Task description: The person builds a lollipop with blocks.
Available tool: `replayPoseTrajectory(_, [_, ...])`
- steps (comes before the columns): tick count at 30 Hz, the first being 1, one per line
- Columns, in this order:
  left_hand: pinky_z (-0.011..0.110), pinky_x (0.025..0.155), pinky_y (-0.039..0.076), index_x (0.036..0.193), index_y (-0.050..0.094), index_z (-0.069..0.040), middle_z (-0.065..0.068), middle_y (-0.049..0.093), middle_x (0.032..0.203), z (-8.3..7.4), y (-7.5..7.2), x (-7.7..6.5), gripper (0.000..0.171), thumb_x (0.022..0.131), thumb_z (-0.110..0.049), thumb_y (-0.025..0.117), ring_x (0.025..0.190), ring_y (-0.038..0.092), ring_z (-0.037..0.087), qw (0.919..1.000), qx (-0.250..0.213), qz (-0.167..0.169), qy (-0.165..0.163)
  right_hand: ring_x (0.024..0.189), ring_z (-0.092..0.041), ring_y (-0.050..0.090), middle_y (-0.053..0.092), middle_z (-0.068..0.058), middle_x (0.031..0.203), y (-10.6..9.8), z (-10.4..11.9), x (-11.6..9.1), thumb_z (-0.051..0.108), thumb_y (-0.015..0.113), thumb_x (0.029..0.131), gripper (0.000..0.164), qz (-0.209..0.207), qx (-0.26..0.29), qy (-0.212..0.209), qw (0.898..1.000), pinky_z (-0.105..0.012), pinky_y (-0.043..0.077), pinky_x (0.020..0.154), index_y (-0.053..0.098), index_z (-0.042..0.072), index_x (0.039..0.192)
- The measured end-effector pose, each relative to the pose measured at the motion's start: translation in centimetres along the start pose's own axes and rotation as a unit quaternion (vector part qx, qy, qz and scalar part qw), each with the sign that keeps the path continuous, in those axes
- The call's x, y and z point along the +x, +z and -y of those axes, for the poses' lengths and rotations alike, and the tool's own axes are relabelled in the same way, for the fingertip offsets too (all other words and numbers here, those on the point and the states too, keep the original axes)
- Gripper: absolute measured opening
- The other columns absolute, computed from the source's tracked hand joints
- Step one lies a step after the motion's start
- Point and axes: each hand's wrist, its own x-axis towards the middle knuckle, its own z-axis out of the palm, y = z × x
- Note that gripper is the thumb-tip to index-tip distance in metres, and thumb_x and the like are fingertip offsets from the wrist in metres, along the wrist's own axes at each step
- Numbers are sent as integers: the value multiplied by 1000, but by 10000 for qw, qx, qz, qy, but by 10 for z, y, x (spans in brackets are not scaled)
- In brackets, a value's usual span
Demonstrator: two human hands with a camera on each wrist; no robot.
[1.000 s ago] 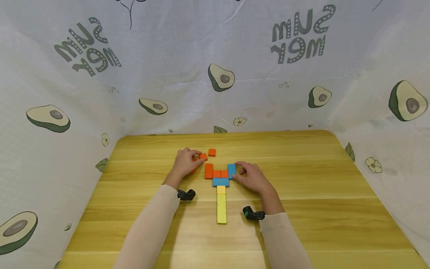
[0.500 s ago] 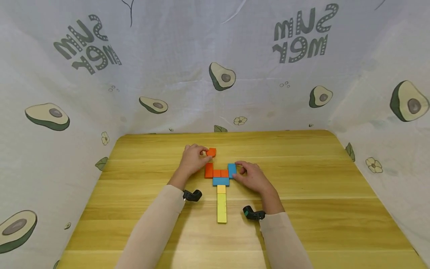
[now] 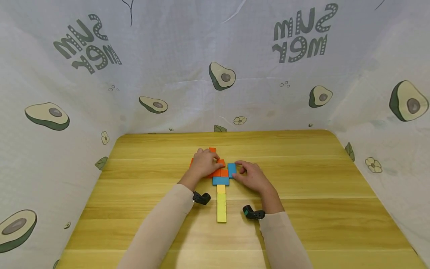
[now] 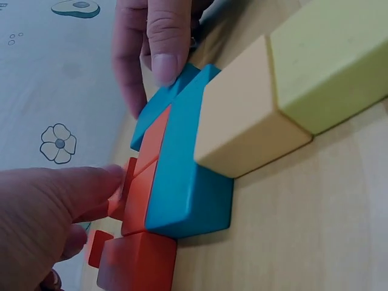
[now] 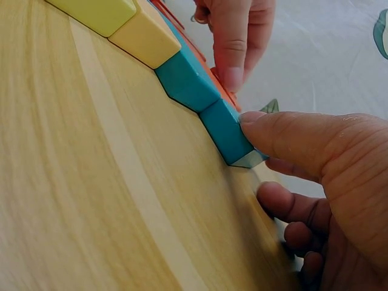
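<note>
My left hand (image 3: 203, 163) pinches a small orange-red block (image 3: 221, 163) between thumb and fingertips, just behind two orange square blocks (image 3: 224, 173). My right hand (image 3: 251, 177) holds an upright-lying blue block (image 3: 231, 170) by its ends, thumb at the near end. In front of the orange pair lies another blue block (image 3: 220, 181), placed crosswise. A cream block (image 3: 221, 188) and a long yellow-green block (image 3: 221, 207) continue toward me in line. At the row's left end a red block (image 4: 136, 264) shows in the left wrist view; my left hand mostly covers it from above.
Behind my left hand lies a loose orange block (image 3: 212, 150); an orange piece (image 3: 191, 162) peeks out to its left. The wooden table (image 3: 319, 179) is bordered by a white cloth (image 3: 188, 63) printed with avocados.
My left hand has moved right with the orange-red block, past the loose orange block, to behind the orange pair. My right hand stays at the blue block.
</note>
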Motion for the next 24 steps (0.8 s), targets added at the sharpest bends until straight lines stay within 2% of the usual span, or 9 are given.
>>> replayPoseTrajectory(7, [39, 89, 43, 117, 77, -26, 1, 72, 121, -4, 2, -2, 29, 99, -45, 65, 101, 50, 26, 10000, -32, -87, 17, 100, -27, 51, 63, -6, 104, 1, -1, 1, 35, 73, 94, 54, -8, -33, -13, 10000, -41, 44, 84, 59, 14, 142])
replayPoseTrajectory(14, [40, 92, 41, 115, 77, -28, 2, 70, 121, -4, 6, -3, 27, 99, -46, 65, 104, 49, 26, 9998, -200, -82, 47, 100, -27, 51, 63, -6, 104, 1, -2, 1, 35, 73, 94, 54, -14, -58, -16, 10000, -41, 44, 84, 59, 14, 142])
replayPoseTrajectory(24, [38, 88, 39, 114, 77, -27, 2, 70, 115, -5, 6, -3, 27, 98, -46, 66, 100, 47, 24, 9993, -351, -86, 85, 100, -27, 51, 63, -6, 102, 0, -3, 1, 35, 72, 95, 54, 19, -39, -19, 10000, -40, 44, 83, 58, 13, 142])
